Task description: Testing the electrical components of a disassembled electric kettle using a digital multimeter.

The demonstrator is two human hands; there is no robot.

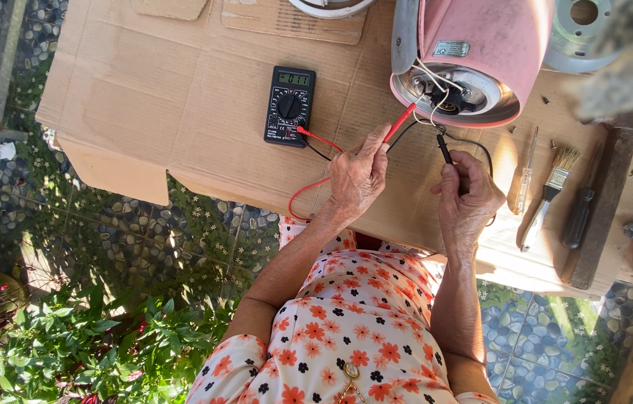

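Left hand [359,178] grips the red probe [399,122] between thumb and fingers, tip angled up toward the open underside of the pink appliance [481,52]. Right hand [468,200] is closed around the black probe [444,146], tip pointing up toward the same opening. Inside that opening sit white wires and a dark central part; detail there is probably too shadowed to resolve. Two probes are in use, one per hand. One black multimeter [289,106] lies up and to the left of the left hand on the cardboard sheet [167,97]. Right of the right hand lie one screwdriver [524,179] and one paintbrush [550,191].
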